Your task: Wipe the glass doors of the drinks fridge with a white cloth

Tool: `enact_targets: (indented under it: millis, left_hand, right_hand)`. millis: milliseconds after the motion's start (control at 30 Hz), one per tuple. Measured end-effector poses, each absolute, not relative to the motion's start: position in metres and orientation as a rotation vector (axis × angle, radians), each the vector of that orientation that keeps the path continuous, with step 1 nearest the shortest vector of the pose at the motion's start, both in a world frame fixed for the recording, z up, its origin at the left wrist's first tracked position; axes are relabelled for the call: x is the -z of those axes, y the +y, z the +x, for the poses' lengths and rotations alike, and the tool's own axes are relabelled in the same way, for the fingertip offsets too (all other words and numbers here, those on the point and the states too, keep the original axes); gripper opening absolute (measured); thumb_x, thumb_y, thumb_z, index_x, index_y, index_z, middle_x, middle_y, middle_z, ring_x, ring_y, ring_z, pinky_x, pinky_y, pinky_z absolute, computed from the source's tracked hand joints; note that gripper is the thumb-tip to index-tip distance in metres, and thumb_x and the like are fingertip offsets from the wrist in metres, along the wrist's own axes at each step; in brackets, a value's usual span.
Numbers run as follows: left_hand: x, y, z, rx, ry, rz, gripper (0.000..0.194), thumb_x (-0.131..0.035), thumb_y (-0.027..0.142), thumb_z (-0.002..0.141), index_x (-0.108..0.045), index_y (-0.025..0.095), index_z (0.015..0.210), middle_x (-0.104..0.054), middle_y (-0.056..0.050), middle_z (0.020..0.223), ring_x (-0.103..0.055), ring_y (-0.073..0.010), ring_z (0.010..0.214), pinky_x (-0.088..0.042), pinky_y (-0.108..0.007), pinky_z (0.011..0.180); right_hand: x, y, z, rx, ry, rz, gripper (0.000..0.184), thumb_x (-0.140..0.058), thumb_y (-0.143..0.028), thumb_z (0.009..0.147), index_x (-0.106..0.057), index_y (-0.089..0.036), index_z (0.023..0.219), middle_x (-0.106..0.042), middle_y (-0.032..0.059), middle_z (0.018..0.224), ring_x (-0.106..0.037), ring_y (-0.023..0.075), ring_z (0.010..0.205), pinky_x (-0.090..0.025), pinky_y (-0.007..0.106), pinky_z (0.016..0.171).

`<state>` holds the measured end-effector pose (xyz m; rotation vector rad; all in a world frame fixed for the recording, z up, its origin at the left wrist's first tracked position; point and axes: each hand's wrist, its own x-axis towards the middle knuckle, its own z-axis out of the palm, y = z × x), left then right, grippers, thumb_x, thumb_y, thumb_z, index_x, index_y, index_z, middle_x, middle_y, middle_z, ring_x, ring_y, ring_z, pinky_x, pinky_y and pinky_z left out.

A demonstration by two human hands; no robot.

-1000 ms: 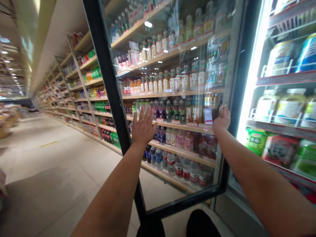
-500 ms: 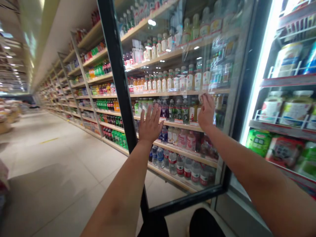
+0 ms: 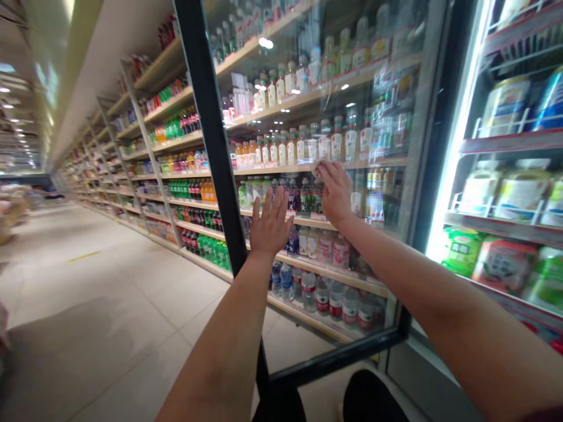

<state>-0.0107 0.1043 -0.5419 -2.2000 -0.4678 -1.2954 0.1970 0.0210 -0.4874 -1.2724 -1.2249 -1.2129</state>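
Biggest first: the drinks shelving [image 3: 152, 146] fills the left and also shows through the glass door [image 3: 303, 346]. Pale tiled floor [image 3: 109, 293] stretches away left of the door. Lit cooler [image 3: 505, 143] on the right, bottles and cartons on its racks.

Door stands out from the cooler; black frame [image 3: 211, 117] runs down its left side, bottom rail [image 3: 338, 356] slopes up to the right. Dark legwear [image 3: 372, 398] just below the rail.

Change: right hand [image 3: 336, 193] was near the pane's right edge 1.0 s ago, now mid-pane, well left of that. Left hand [image 3: 269, 225] is about where it was on the glass.

Edges/room: left hand is just inside the black frame, released, fingers spread, palm toward the pane. Narrow strip of glass between the hands; wider stretch from right hand to the pane's right edge, more above both.

Smallest: pale wad [image 3: 322, 166], pinched in the right fingertips against the glass, mid-pane, up and right of the left hand. Material: can't tell, blurred.
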Motion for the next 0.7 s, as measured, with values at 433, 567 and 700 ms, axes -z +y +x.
enact_targets:
  millis: [433, 567, 700]
  left_hand:
    - [0.542, 0.103, -0.011, 1.289, -0.468, -2.206, 0.061, -0.044, 0.034, 0.107, -0.031, 0.012, 0.162, -0.022, -0.011, 0.169, -0.009, -0.0310, 0.159, -0.008, -0.058, 0.131]
    - [0.541, 0.103, -0.011, 1.286, -0.477, -2.205, 0.060, -0.044, 0.034, 0.106, -0.033, 0.011, 0.161, -0.024, -0.011, 0.168, -0.012, -0.0318, 0.158, -0.010, -0.059, 0.130]
    - [0.541, 0.104, -0.009, 1.297, -0.475, -2.181, 0.060, -0.043, 0.035, 0.107, -0.032, 0.012, 0.162, -0.025, -0.011, 0.168, -0.013, -0.0309, 0.158, -0.008, -0.057, 0.131]
  right_hand:
    - [0.506, 0.018, 0.183, 1.189, -1.315, -1.275, 0.055, -0.032, -0.010, 0.101, -0.059, -0.030, 0.144, -0.056, -0.0007, 0.150, -0.043, 0.0224, 0.146, -0.033, 0.046, 0.127]
    - [0.492, 0.020, 0.188, 1.152, -1.217, -1.282, 0.054, -0.033, -0.008, 0.100, -0.059, -0.026, 0.144, -0.054, 0.0012, 0.151, -0.044, 0.0236, 0.145, -0.035, 0.047, 0.126]
    - [0.514, 0.017, 0.183, 1.201, -1.277, -1.273, 0.052, -0.035, -0.009, 0.101, -0.060, -0.025, 0.144, -0.057, 0.0019, 0.149, -0.043, 0.0226, 0.146, -0.033, 0.046, 0.126]
